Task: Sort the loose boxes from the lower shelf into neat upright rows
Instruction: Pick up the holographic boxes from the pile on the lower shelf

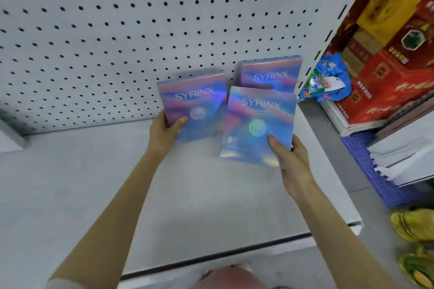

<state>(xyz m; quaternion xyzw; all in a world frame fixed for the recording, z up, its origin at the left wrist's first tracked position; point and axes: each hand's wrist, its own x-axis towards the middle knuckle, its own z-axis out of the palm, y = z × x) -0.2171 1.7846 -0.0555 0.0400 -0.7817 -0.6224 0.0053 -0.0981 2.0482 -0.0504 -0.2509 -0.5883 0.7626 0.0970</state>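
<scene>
Though apart, left grip [164,132] clamped beneath left box [195,98], right grip [292,163] beneath right box [256,119].

Shelf [94,183] spans near and middle ground, with pegboard [117,30] upright behind it at the far edge. Three boxes are mid-right over the shelf. Far box [270,73] is against the pegboard, just left of the upright post [333,30]. Left box [192,98] is left of it, held at its lower left corner by left hand [164,134]. Near box [258,124] is in front of the far box and overlaps it, gripped at its lower right corner by right hand [291,162]. Right of the post are packets [328,82], stacked cartons [387,82] right of them, a crate [375,171] nearer and bags [411,225] nearest.
</scene>
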